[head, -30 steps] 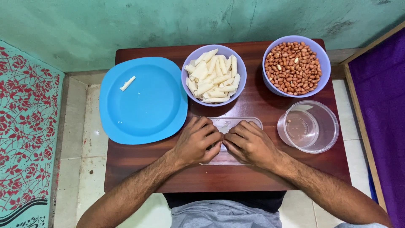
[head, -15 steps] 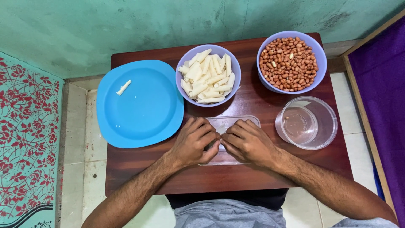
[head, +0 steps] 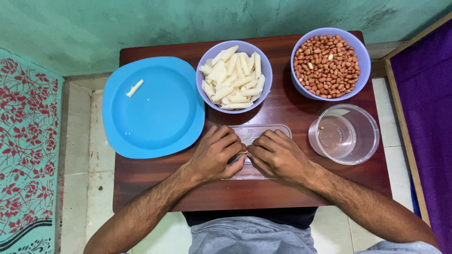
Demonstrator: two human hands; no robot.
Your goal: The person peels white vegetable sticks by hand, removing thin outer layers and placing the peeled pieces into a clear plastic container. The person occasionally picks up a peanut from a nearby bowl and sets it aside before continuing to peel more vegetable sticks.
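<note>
Both hands (head: pixel 247 155) rest on a clear tray (head: pixel 263 132), perhaps pinching something.

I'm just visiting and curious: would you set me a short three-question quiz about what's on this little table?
1. True or false: the blue plate holds a single pale stick.
2. Which bowl stands nearer the clear round container? A) bowl of pale sticks B) bowl of peanuts
3. Fill in: the left hand and right hand meet over a flat, clear ____.

Key: 1 true. 2 B. 3 tray; what the fingers pinch between them is too hidden to tell.
</note>
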